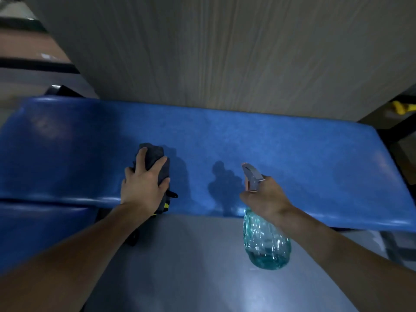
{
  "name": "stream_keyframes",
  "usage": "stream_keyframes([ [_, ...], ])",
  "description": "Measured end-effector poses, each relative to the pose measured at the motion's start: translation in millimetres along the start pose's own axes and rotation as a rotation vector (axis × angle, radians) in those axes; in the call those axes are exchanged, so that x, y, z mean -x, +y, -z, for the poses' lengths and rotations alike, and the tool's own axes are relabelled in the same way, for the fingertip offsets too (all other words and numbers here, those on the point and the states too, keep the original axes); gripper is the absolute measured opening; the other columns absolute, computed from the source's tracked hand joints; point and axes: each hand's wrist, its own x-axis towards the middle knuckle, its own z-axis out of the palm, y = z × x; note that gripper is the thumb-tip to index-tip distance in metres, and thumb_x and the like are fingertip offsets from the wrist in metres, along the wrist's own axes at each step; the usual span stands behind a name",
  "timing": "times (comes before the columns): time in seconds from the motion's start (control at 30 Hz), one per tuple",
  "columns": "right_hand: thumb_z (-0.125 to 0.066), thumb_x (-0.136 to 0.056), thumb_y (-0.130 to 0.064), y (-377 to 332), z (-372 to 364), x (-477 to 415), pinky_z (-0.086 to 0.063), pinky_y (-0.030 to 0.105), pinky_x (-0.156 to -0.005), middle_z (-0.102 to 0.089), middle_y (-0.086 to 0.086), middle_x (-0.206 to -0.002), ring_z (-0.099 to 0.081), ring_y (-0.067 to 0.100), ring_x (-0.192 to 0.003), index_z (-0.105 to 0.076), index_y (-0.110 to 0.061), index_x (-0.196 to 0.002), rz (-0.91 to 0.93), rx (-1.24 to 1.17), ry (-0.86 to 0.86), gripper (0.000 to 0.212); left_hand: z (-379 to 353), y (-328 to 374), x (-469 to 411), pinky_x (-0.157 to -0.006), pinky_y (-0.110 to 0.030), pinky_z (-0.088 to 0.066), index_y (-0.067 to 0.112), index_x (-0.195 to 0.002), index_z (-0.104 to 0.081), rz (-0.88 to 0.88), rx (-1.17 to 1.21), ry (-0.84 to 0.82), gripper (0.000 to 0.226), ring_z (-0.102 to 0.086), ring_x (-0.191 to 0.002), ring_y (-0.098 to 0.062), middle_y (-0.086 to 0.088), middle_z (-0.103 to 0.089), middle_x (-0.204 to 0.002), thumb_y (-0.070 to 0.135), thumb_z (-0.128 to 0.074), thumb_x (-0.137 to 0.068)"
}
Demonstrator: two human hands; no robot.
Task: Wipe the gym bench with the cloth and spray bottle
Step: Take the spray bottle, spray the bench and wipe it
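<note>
No text, label, brand, number or sign can be read anywhere in the view. A small yellow mark (166,206) is seen at the near edge of the gym bench (270,154), but it is too blurred for any lettering to be made out.

Blue tabletop (281,140), dark grey cloth (153,155).
My bottle (266,244) is clear teal (grey trigger (253,176)); the wall (225,52) behind shows pale wood-grain.
</note>
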Motion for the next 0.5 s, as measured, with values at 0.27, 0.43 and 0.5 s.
stream_keyframes([
  [0.27, -0.058, -0.077, -0.017, -65.2, -72.2, 0.7, -0.049, 0.029, -0.067, -0.053, -0.005, -0.078, -0.052, 0.018, -0.065, -0.057, -0.043, -0.115, 0.104, 0.029, -0.144, 0.047, 23.7, -75.8, -2.3, -0.098, -0.055, -0.045, 0.041, -0.15, -0.036, 0.077, -0.017, 0.011, 0.055, -0.035, -0.123, -0.043, 0.001, -0.001, -0.165, 0.042, -0.056, -0.099],
  [0.43, -0.056, -0.075, -0.018, -103.0, -115.3, -6.4, -0.054, 0.038, -0.079, -0.053, -0.006, -0.083, -0.056, 0.019, -0.074, -0.052, -0.044, -0.124, 0.14, 0.128, -0.158, 0.055, 38.2, -128.2, -0.5, -0.101, -0.054, -0.044, 0.042, -0.149, -0.038, 0.163, -0.008, 0.031, 0.053, -0.035, -0.122, -0.043, 0.001, -0.001, -0.165, 0.042, -0.056, -0.099],
  [0.5, -0.056, -0.076, -0.016, -115.5, -132.0, -7.2, -0.048, 0.031, -0.066, -0.05, -0.004, -0.078, -0.051, 0.018, -0.065, -0.055, -0.041, -0.117, 0.133, 0.11, -0.203, 0.047, 43.6, -148.5, 5.4, -0.1, -0.053, -0.043, 0.041, -0.148, -0.04, 0.19, -0.005, 0.061, 0.052, -0.038, -0.119, -0.044, 0.0, -0.002, -0.165, 0.04, -0.057, -0.098],
])
